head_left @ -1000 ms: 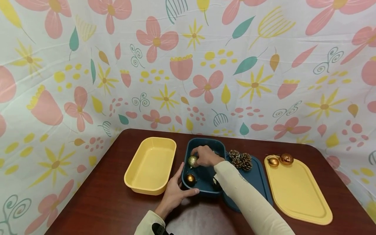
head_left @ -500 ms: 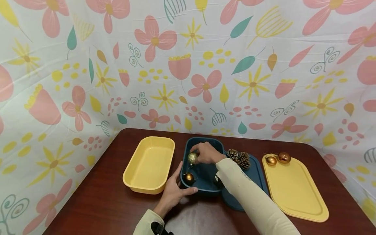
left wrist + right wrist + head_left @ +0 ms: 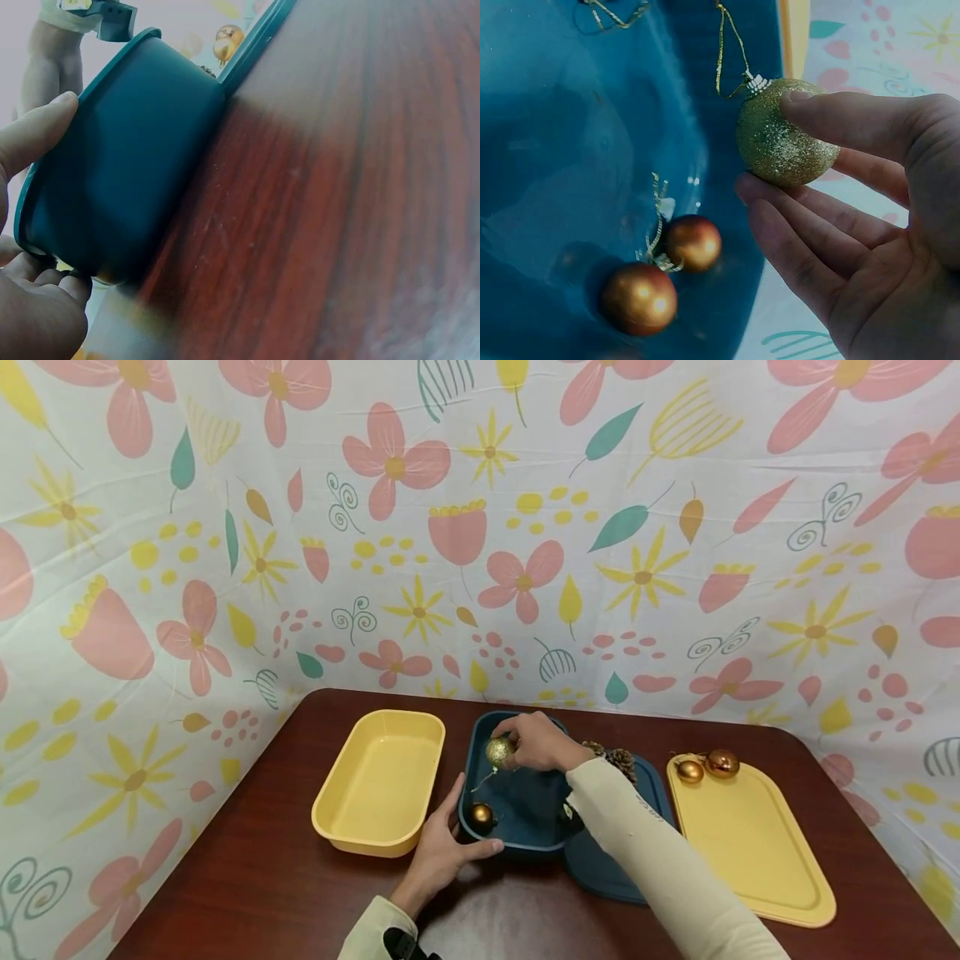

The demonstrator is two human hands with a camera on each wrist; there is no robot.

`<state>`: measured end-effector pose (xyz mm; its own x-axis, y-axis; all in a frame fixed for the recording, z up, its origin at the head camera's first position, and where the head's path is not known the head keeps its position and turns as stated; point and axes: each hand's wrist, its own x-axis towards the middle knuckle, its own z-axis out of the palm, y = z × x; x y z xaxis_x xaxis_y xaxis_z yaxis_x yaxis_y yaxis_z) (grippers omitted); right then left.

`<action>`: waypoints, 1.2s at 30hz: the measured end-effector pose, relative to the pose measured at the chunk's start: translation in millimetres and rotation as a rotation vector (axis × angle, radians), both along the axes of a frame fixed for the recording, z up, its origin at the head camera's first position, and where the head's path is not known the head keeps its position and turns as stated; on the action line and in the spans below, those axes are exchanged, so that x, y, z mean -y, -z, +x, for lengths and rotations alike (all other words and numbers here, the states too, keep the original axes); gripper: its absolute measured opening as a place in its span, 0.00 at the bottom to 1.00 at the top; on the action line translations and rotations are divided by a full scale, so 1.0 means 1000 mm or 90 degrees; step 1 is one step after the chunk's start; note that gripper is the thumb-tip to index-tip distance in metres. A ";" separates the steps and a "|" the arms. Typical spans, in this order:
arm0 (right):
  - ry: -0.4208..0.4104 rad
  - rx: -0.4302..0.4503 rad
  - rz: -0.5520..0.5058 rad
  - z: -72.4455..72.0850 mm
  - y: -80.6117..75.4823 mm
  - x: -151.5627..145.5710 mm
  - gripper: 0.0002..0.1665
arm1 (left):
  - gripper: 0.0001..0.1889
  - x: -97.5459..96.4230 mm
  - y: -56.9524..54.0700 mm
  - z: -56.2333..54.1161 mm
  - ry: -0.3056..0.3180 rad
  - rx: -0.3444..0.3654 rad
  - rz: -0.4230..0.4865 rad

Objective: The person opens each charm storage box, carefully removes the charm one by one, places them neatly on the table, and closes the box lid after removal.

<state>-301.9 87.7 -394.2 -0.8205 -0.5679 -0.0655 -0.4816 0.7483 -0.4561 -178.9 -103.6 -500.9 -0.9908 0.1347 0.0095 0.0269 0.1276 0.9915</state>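
In the head view my right hand [image 3: 543, 742] is over the far end of a dark blue bin [image 3: 525, 806]. It pinches a gold glitter bauble [image 3: 498, 752] between thumb and fingers, and the bauble's gold string loop [image 3: 722, 52] trails free in the right wrist view. My left hand [image 3: 442, 852] grips the bin's near left corner, thumb [image 3: 46, 127] at the rim and fingers around the side. Inside the bin, a shiny copper-gold bauble [image 3: 482, 816] lies at the near left. The right wrist view shows two smooth copper-gold baubles there, a larger [image 3: 639, 298] and a smaller [image 3: 694, 242].
A yellow bin [image 3: 384, 777] stands left of the blue one. To the right lies a blue lid [image 3: 609, 870] with pinecones [image 3: 622, 762], partly hidden by my right arm. Beyond it, a yellow lid [image 3: 757, 843] bears two copper baubles [image 3: 722, 763]. A patterned cloth [image 3: 480, 527] hangs behind the table.
My right hand has lifted the glitter bauble up and slightly right inside the bin's outline, its string now trailing. The right forearm covers more of the pinecones. The left hand keeps its grip.
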 end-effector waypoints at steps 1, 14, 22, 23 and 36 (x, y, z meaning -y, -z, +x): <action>-0.003 -0.006 -0.004 0.001 -0.001 -0.002 0.28 | 0.58 0.000 0.000 0.000 -0.001 0.000 -0.001; -0.031 -0.012 -0.050 0.015 -0.022 -0.021 0.28 | 0.57 0.000 0.001 0.002 -0.004 0.009 -0.003; -0.050 -0.007 -0.077 0.022 -0.030 -0.037 0.28 | 0.57 -0.001 0.001 0.001 -0.003 0.000 -0.004; -0.055 -0.014 -0.079 0.022 -0.031 -0.039 0.27 | 0.57 -0.001 0.001 0.002 -0.003 0.000 -0.004; -0.100 -0.015 -0.167 0.025 -0.042 -0.064 0.28 | 0.58 -0.002 0.001 0.002 -0.004 -0.003 -0.002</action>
